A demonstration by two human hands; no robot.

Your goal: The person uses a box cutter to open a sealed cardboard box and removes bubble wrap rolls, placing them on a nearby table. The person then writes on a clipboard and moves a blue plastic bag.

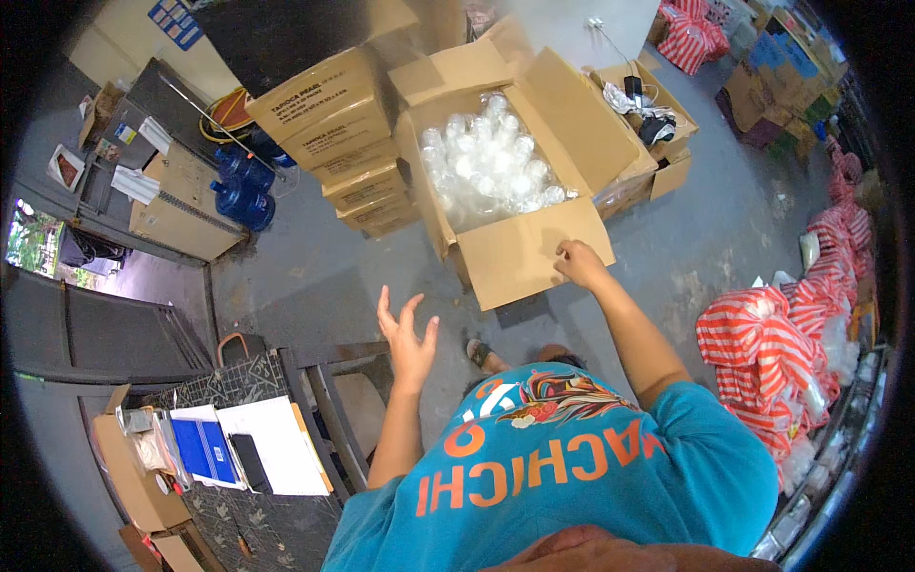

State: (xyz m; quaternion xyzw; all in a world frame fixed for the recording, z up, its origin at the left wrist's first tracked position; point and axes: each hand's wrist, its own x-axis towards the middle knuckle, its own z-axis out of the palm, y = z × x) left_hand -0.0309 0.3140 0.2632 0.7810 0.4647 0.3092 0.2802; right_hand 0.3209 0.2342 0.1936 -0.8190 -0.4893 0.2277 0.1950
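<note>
An open cardboard carton (529,254) stands on the floor before me, its flaps folded outward. Inside are many clear plastic-wrapped pieces (486,161), perhaps stacked cups or lids; their exact kind is hard to tell. My right hand (582,264) is over the near flap, fingers loosely curled and apart, with nothing seen in it. Whether it touches the flap is unclear. To the left of the carton, my left hand (409,339) is raised in the air, empty, its fingers spread.
Stacked tapioca pearl cartons (336,129) rise left of the open one. A box of cables (643,114) sits right. Red-striped bags (765,343) line the right side. At lower left, a table (243,522) bears a blue folder (204,449) and a dark phone (250,463). Water jugs (243,204) stand farther back.
</note>
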